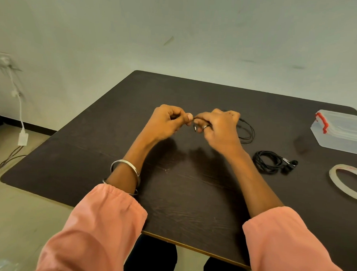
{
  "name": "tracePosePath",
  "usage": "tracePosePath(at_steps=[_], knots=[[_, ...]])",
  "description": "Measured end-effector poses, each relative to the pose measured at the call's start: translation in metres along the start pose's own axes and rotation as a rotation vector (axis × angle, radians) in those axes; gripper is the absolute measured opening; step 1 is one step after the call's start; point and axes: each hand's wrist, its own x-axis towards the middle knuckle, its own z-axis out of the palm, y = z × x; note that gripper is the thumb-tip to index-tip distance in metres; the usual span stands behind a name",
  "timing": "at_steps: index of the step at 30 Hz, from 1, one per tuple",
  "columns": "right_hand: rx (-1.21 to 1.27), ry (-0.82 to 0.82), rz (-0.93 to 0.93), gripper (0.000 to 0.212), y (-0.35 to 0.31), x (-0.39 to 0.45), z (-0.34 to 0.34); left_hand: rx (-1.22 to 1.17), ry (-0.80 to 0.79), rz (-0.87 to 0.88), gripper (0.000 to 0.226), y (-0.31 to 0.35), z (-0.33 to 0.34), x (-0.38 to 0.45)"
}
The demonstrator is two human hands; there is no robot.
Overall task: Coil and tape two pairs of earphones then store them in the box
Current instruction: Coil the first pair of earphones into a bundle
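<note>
Coiling the first earphone cable (247, 131) above the tabletop (191, 197).
Left hand (167, 122) and right hand (219, 127) both pinch it; next, probably tape roll (335, 179), far right.

L hand (166, 122) & R hand (220, 128) pinching earphone cable (247, 131), coiled earphones (271, 162), tape roll (347, 182), box (343, 133) on table (103, 152)

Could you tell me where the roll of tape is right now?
The roll of tape lies flat at the table's right edge, just right of the coiled earphones.
</note>
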Motion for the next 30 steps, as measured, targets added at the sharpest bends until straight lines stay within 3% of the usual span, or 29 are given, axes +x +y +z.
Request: tracePosePath(at_steps=[3,7,10,12,15,17,19,23,26,28,30], knots=[[0.333,0.268,0.193,0.018,0.005,0.001,-0.008,-0.043,-0.012,-0.011,0.025,-0.002,-0.005,-0.001],[0.669,0.584,0.572,0.026,0.011,0.002,-0.022,-0.105,0.084,-0.044,0.030,-0.003,-0.017,-0.002],[0.613,0.615,0.687,0.023,0.015,0.003,-0.023,-0.179,0.114,-0.099,0.032,0.000,-0.018,-0.002],[0.304,0.466,0.569,0.022,0.015,0.003,-0.023,-0.251,0.130,-0.155,0.033,0.001,-0.017,-0.002],[-0.137,0.161,0.227,0.069,0.002,0.004,-0.017,-0.316,0.118,-0.209,0.033,0.002,-0.014,-0.002],[-0.283,0.098,0.030,0.089,-0.016,0.004,-0.011,-0.318,0.093,-0.213,0.033,0.003,-0.011,-0.002],[-0.361,0.076,-0.046,0.098,-0.028,0.004,-0.009,-0.238,0.112,-0.214,0.032,0.003,-0.008,-0.003],[-0.318,-0.067,-0.073,0.102,-0.029,0.003,-0.022,0.054,0.303,-0.242,0.031,-0.005,-0.009,0.002],[-0.065,-0.355,-0.076,0.103,-0.023,0.002,-0.036,0.062,0.473,-0.267,0.031,-0.007,-0.008,0.003],[0.068,-0.601,-0.023,0.116,-0.018,-0.002,-0.047,0.097,0.635,-0.296,0.032,-0.007,-0.010,0.004],[0.254,-0.651,0.032,0.124,-0.019,-0.004,-0.054,0.089,0.735,-0.294,0.031,-0.007,-0.015,0.004]])
